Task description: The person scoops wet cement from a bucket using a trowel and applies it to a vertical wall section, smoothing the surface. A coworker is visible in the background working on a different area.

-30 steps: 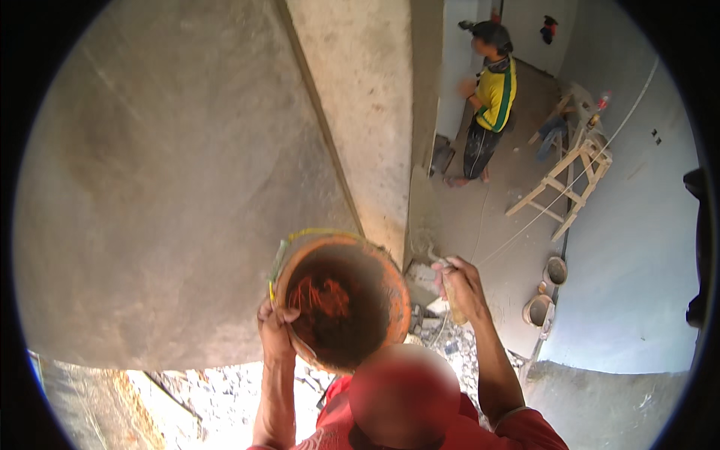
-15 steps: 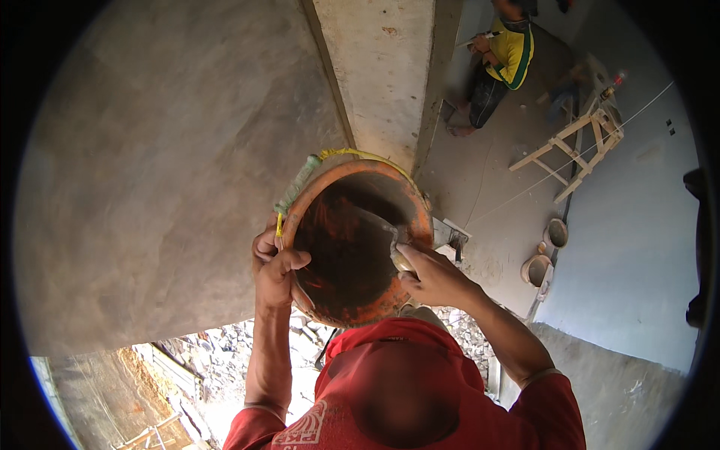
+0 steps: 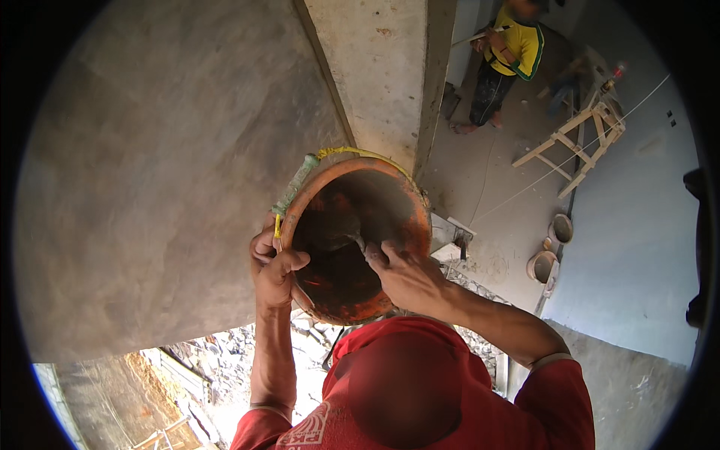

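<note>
An orange, mortar-smeared bucket point(image 3: 321, 182) is tipped so its mouth shows, with dark residue inside. Its yellow bail handle point(image 3: 360, 152), fitted with a pale green grip point(image 3: 298, 184), lies over the far rim. My left hand point(image 3: 276, 262) clasps the bucket's left rim, thumb over the edge. Inside the mouth, my right hand point(image 3: 409, 277) is closed on a trowel point(image 3: 336, 234). The trowel's blade lies against the dark interior, its outline dim, and its handle is hidden by my fingers.
A plastered wall point(image 3: 172, 172) fills the left, beside a concrete column point(image 3: 379, 67). At far right stand a person in a yellow shirt point(image 3: 517, 49), a wooden trestle point(image 3: 581, 146) and two small buckets point(image 3: 541, 267). Rubble point(image 3: 232, 352) lies below.
My right hand has moved left and deeper over the bucket's mouth, carrying the trowel blade toward the left inside. My left hand keeps its hold. The person in yellow has shifted slightly.
</note>
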The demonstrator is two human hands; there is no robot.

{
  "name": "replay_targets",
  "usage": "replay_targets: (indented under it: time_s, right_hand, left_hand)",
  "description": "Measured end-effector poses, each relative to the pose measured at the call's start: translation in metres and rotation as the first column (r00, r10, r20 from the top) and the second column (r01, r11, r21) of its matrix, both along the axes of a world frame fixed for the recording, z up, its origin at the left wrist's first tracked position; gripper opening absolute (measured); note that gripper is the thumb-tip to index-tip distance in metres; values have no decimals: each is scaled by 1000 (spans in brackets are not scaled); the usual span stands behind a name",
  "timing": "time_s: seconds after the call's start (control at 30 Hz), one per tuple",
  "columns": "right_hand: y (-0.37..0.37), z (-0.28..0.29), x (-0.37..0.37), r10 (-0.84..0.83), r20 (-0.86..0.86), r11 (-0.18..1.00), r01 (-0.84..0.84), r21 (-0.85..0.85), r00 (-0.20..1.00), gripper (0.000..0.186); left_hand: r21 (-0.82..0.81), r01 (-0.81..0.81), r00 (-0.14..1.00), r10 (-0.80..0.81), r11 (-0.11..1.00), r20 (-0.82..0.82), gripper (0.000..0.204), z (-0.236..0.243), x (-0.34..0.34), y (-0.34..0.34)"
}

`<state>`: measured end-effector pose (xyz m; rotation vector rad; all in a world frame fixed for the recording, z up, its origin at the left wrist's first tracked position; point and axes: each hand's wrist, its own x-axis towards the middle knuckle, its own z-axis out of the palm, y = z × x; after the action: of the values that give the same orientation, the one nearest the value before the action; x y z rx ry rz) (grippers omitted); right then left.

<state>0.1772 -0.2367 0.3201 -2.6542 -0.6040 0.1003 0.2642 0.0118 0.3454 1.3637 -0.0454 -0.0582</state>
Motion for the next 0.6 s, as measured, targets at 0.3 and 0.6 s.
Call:
replay_targets:
  time_s: [0.3,0.6]
  right_hand:
    - [-9,39,-6,59,-174,995,-72,-69,983,50]
    - [-32,43,-10,175,-191,929,-226,-293,966,51]
  left_hand:
    - [-88,-16,999,13,996,-38,21,0,0,-5]
    - [-29,-26,996,24,999,-81,28,-9,4,6]
